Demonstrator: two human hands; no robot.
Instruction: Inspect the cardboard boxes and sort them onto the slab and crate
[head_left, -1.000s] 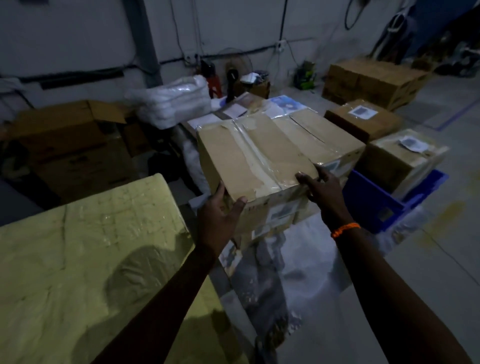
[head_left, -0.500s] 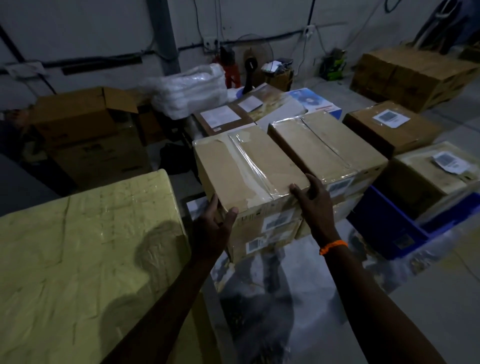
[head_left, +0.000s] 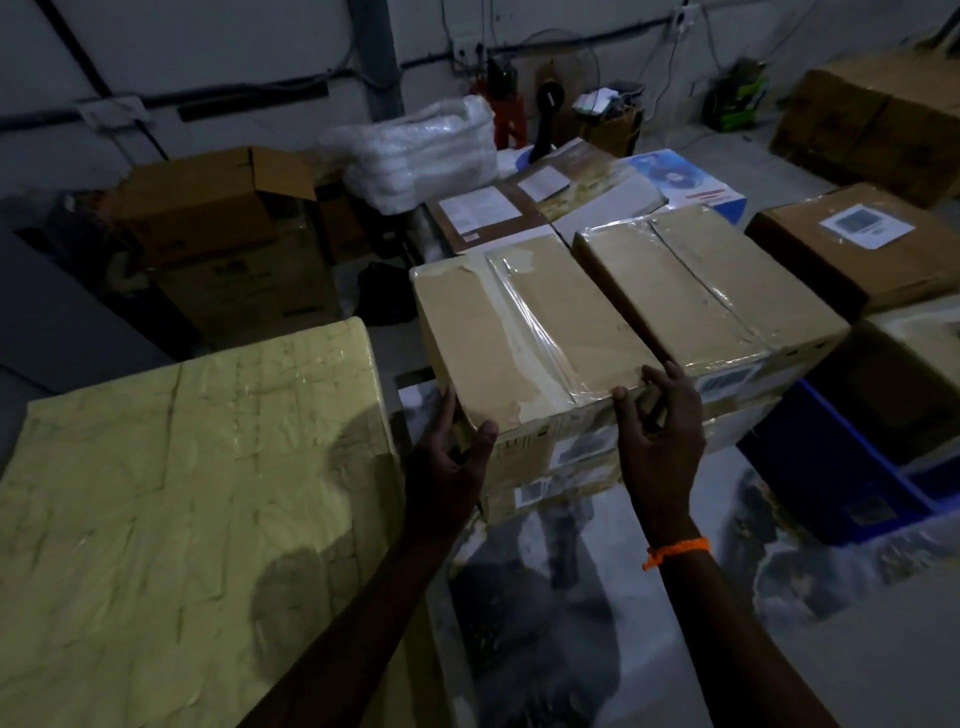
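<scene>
A taped cardboard box (head_left: 524, 327) sits on top of another box in front of me. My left hand (head_left: 447, 457) grips its near left corner, thumb on the front face. My right hand (head_left: 660, 431), with an orange band on the wrist, holds its near right corner, fingers on the top edge. A second taped box (head_left: 711, 291) lies right beside it. To the right, a blue crate (head_left: 841, 467) carries a labelled box (head_left: 914, 374). A yellow plastic-wrapped slab (head_left: 187, 478) fills the lower left.
More boxes stand around: a labelled one (head_left: 852, 244) at far right, a stack (head_left: 883, 119) in the back corner, an opened carton (head_left: 223, 228) at left. A white wrapped bundle (head_left: 421, 150) and flat packages (head_left: 545, 197) lie behind. Crumpled plastic sheet (head_left: 545, 597) covers the floor.
The view has drawn closer to the box stack and shifted left. Both hands keep their hold on the near corners of the top box, the right thumb now on its front edge.
</scene>
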